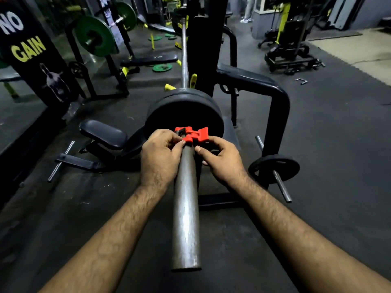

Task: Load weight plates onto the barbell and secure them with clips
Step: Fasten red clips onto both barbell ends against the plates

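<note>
Head view: plates [184,111] already on bar [186,208]. Left hand [160,153] and right hand [220,157] both pinch red clip [193,135] against plates. Locking left; far end unclear.

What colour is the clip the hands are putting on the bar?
Bright red clip, seen best in the head view.

two hands [160,151], one red clip [193,135]

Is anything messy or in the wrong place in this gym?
Yes, a bit. Small green plates lie loose on the floor by the far bench instead of on a rack, and a small metal handle sits alone on the mat at right. The red clip in both hands is on the barbell sleeve, against the black plates.
</note>
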